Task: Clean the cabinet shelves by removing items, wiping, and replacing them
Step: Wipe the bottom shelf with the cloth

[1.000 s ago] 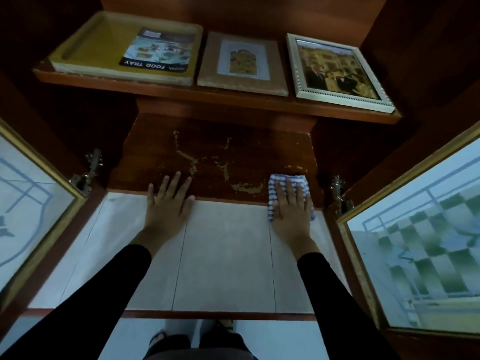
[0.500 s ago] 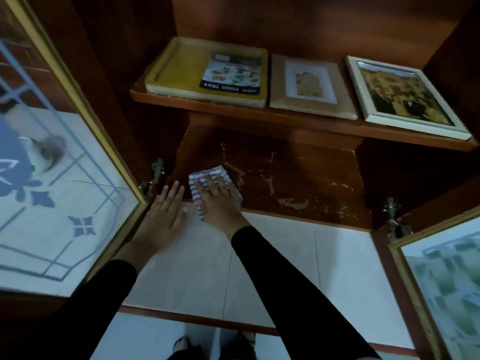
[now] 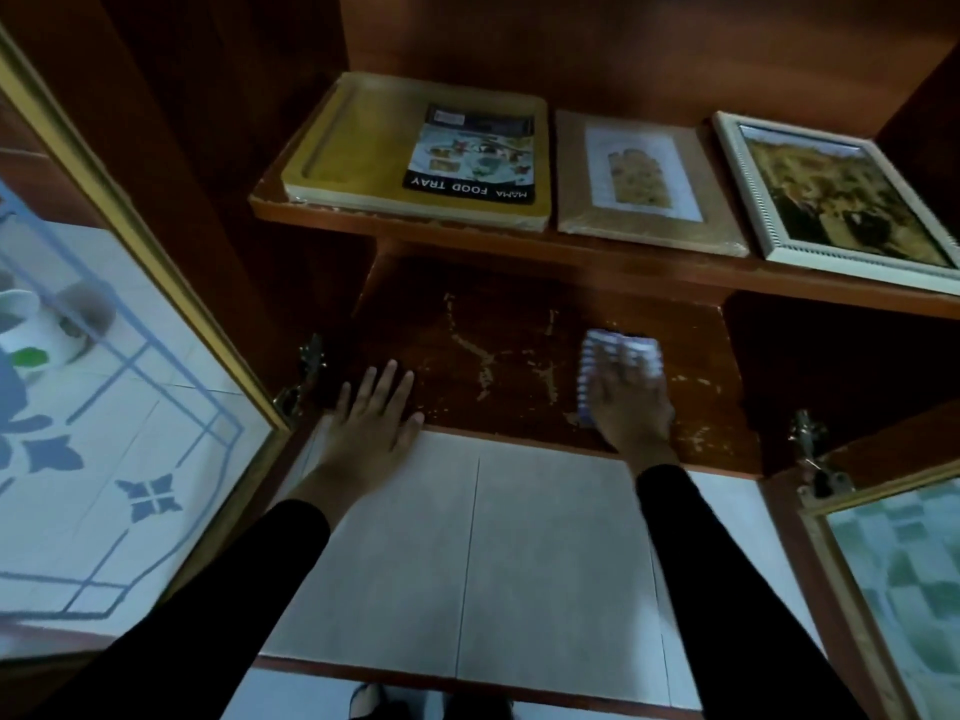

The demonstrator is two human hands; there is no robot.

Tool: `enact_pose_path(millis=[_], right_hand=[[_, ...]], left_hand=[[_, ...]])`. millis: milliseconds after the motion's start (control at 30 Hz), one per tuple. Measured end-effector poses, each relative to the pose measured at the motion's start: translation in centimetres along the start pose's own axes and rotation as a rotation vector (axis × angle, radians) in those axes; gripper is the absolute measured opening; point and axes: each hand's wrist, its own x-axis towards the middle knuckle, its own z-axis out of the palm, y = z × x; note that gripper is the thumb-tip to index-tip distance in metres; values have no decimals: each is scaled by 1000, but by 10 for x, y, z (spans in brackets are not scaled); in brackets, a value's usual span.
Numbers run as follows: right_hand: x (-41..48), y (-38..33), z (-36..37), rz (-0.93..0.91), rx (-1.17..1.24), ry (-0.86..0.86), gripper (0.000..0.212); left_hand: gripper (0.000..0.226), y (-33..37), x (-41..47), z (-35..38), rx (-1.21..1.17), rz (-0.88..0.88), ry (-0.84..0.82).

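The bottom shelf (image 3: 519,335) of the wooden cabinet is bare dark wood with pale worn patches. My right hand (image 3: 631,407) lies flat with straight fingers on a blue-and-white checked cloth (image 3: 597,356), pressing it on the shelf right of centre. Flat and empty, my left hand (image 3: 371,413) rests at the shelf's front left edge, fingers spread. The upper shelf (image 3: 519,241) holds a yellow food tray (image 3: 363,158) with a printed label, a brown wrapped frame (image 3: 644,179) and a white-framed picture (image 3: 841,194).
Two glass cabinet doors stand open: the left door (image 3: 104,407) and the right door (image 3: 893,589), each on metal hinges (image 3: 306,376). Pale floor tiles (image 3: 467,553) lie in front of the cabinet, and my feet show at the bottom edge.
My right hand has slid the cloth from the shelf's left side to right of centre. The left hand has stayed at the front left edge. The view has shifted slightly.
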Motion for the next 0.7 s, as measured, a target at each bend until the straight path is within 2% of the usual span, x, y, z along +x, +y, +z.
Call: enact_pose_path(millis=[133, 233, 400, 533, 600, 700], right_hand=[[4, 53, -9, 394, 162, -15, 55], [25, 35, -16, 455, 182, -31, 55], [63, -53, -11, 180, 73, -46, 58], [25, -145, 0, -224, 120, -65, 55], [-3, -153, 7, -363, 106, -88, 57], [-25, -108, 10, -337, 102, -55, 71]], left_hand=[[87, 6, 16, -1, -2, 8, -24], [85, 5, 17, 0, 20, 3, -17], [86, -4, 13, 0, 14, -16, -17], [87, -2, 12, -1, 48, -48, -19], [88, 5, 15, -1, 48, -54, -19], [86, 17, 21, 2, 38, -12, 18]])
